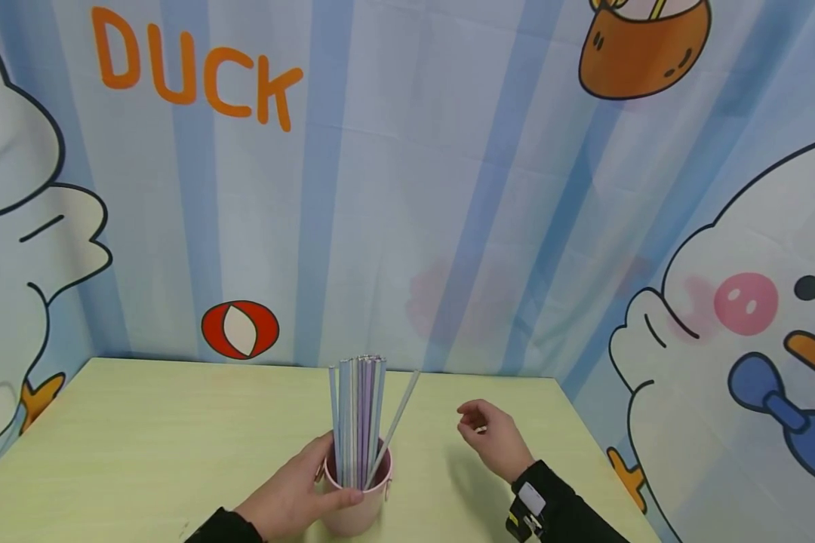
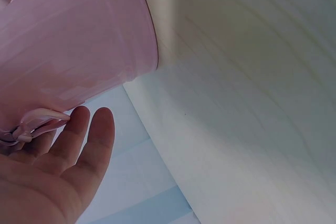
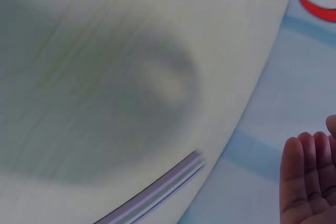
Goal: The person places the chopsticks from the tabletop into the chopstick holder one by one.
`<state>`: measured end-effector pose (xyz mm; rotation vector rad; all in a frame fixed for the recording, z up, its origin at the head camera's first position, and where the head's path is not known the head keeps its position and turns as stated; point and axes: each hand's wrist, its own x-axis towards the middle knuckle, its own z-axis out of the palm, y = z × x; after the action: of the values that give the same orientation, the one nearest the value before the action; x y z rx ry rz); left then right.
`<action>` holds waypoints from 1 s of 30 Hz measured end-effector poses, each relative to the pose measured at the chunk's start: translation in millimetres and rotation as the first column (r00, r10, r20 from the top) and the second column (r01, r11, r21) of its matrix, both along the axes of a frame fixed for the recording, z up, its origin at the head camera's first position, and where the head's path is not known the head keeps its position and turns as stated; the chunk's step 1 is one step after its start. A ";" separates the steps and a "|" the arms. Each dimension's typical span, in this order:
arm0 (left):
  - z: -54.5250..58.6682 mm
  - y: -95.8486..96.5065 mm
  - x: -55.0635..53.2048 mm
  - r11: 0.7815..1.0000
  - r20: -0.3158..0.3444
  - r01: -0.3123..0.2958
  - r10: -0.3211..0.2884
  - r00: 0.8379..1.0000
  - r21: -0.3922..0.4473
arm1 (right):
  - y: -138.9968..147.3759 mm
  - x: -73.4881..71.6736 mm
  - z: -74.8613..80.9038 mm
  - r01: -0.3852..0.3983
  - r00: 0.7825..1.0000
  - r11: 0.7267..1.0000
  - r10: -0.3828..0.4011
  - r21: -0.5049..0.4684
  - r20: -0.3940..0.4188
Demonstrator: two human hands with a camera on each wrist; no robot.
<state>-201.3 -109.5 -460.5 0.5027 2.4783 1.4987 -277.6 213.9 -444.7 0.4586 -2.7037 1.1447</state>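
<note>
A small pink bucket (image 1: 353, 516) stands on the table, packed with upright straws (image 1: 358, 422) in pale blue, white and purple. One pale straw (image 1: 401, 411) leans out to the right. My left hand (image 1: 299, 486) grips the bucket from its left, thumb across the front near the rim. In the left wrist view the fingers (image 2: 76, 150) lie by a pink bow-shaped piece (image 2: 42, 123) on the bucket's side. My right hand (image 1: 494, 441) hovers right of the bucket, fingers loosely bent, holding nothing visible. The right wrist view shows several straw ends (image 3: 157, 192) below that hand.
The pale yellow table (image 1: 197, 422) reaches back to a blue striped cloth backdrop (image 1: 394, 188) with cartoon ducks and the word DUCK. Its printed side panel stands at the right. A black sleeve with a small wrist device (image 1: 531, 501) covers the right forearm.
</note>
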 end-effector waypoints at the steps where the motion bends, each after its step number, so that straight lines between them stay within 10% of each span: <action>1: -0.1 0.0 -0.1 1.000 -0.003 0.000 0.000 1.000 0.000 | 6.3 -1.4 -2.8 0.020 1.000 1.000 -0.020 0.022 -0.003; 13: 0.0 0.8 -0.6 1.000 0.009 -0.002 0.002 1.000 -0.011 | 55.7 -9.3 -32.1 0.121 0.993 0.903 -0.110 0.413 -0.050; 30: 1.4 2.0 -0.5 1.000 0.026 -0.011 0.012 1.000 -0.019 | 61.3 -9.2 -43.9 0.114 0.993 0.761 -0.078 0.639 -0.085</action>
<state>-201.8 -107.5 -459.1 0.4639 2.4775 1.4751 -286.8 275.2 -488.7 0.4118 -2.9693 0.1248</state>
